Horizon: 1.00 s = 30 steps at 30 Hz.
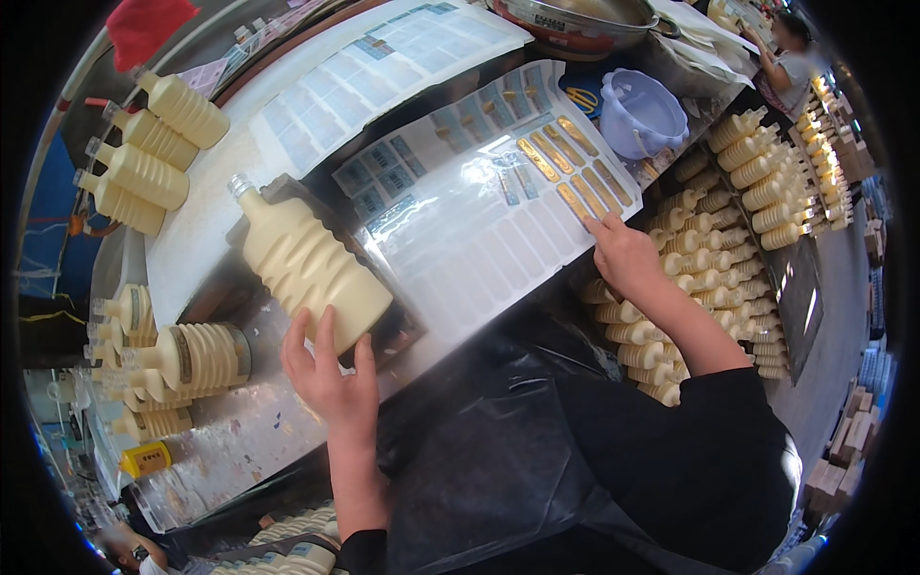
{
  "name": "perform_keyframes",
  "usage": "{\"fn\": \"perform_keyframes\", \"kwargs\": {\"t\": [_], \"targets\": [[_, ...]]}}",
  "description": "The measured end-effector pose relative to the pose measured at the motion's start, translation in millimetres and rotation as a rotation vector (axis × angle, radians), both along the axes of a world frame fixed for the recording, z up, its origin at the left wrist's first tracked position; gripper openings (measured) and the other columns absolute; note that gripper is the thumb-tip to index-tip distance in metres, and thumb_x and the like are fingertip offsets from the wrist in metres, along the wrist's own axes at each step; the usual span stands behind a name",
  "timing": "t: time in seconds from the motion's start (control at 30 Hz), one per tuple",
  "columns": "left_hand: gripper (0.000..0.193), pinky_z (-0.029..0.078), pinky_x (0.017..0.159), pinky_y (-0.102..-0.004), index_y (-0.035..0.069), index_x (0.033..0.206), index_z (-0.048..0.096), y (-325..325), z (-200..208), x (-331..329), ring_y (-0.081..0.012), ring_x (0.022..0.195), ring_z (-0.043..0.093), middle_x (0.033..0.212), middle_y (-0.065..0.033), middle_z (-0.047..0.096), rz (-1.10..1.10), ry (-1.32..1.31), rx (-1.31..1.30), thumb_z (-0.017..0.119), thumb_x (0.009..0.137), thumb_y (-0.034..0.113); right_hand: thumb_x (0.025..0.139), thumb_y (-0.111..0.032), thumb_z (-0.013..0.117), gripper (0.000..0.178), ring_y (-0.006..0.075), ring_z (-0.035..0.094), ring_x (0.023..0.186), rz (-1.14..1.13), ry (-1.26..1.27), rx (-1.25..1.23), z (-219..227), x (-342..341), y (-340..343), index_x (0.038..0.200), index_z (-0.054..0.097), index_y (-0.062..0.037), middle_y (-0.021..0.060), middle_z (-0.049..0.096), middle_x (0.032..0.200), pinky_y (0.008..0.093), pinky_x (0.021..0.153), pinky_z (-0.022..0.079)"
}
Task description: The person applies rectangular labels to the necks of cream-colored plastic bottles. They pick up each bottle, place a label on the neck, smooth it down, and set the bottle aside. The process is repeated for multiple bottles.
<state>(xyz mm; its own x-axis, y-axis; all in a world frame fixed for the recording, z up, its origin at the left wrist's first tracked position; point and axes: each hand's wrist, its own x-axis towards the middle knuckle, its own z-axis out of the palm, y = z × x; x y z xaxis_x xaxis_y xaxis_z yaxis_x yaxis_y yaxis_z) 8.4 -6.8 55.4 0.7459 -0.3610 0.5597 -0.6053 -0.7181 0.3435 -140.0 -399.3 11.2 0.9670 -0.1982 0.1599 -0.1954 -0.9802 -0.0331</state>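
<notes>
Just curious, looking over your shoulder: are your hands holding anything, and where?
Left hand grips the base of the cream ribbed bottle. Right hand holds nothing; its fingertips touch the sticker sheet.

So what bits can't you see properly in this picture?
- Bottle base: head view, covered by the left hand.
- Right hand fingertips: whether they pinch a sticker on the sheet is too small to tell.
- Metal bowl: cut off by the top edge.
- Far bottles: too small for detail.
</notes>
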Motion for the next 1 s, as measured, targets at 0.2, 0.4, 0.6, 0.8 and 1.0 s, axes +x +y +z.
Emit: {"fn": "perform_keyframes", "kwargs": {"t": [0.2,0.4,0.6,0.8,1.0], "targets": [[0.043,0.045,0.104,-0.0485,0.007,0.118,0.072,-3,9,-6,-0.0374,0.12,0.056,0.128,-0.0161,0.063,-0.017,0.028,-0.082,0.081,0.076,0.008,0.086,-0.009,0.067,0.025,0.0268,0.067,0.068,0.167,-0.13,-0.093,-20,-8,-16,0.111,0.068,-0.0093,0.0082,0.061,0.088,0.0391,0.059,0.055],[0.032,0.047,0.097,-0.0449,0.008,0.109,0.074,-12,18,-8,-0.0331,0.111,0.06,0.116,-0.0109,0.066,-0.111,0.007,-0.165,0.08,0.077,0.005,0.086,-0.008,0.074,0.018,0.0282,0.068,0.071,0.282,-0.172,0.051,-9,-5,-34,0.104,0.072,-0.0081,0.008,0.064,0.087,0.0384,0.061,0.055],[0.028,0.049,0.09,-0.0434,0.006,0.104,0.075,-23,23,-11,-0.0324,0.102,0.062,0.107,-0.0107,0.068,-0.192,-0.004,-0.199,0.079,0.077,0.002,0.086,-0.008,0.071,0.033,0.0272,0.071,0.078,0.29,-0.231,0.005,-15,-1,-32,0.119,0.067,-0.0069,0.0073,0.068,0.122,0.0374,0.065,0.058],[0.028,0.05,0.088,-0.0419,0.005,0.103,0.075,-27,22,-10,-0.0318,0.099,0.063,0.104,-0.0113,0.068,-0.222,0.006,-0.204,0.078,0.076,-0.001,0.085,-0.009,0.072,0.026,0.025,0.072,0.076,0.346,-0.306,-0.035,-28,-9,-29,0.111,0.071,-0.0064,0.005,0.072,0.112,0.0357,0.065,0.059],[0.026,0.051,0.085,-0.0421,0.005,0.1,0.074,-34,28,-9,-0.0315,0.094,0.065,0.101,-0.0112,0.069,-0.264,0.002,-0.22,0.078,0.075,-0.001,0.086,-0.011,0.074,0.014,0.027,0.071,0.074,0.296,-0.205,0.253,-11,-4,-30,0.099,0.075,-0.005,0.0103,0.074,0.098,0.036,0.063,0.057]]}}
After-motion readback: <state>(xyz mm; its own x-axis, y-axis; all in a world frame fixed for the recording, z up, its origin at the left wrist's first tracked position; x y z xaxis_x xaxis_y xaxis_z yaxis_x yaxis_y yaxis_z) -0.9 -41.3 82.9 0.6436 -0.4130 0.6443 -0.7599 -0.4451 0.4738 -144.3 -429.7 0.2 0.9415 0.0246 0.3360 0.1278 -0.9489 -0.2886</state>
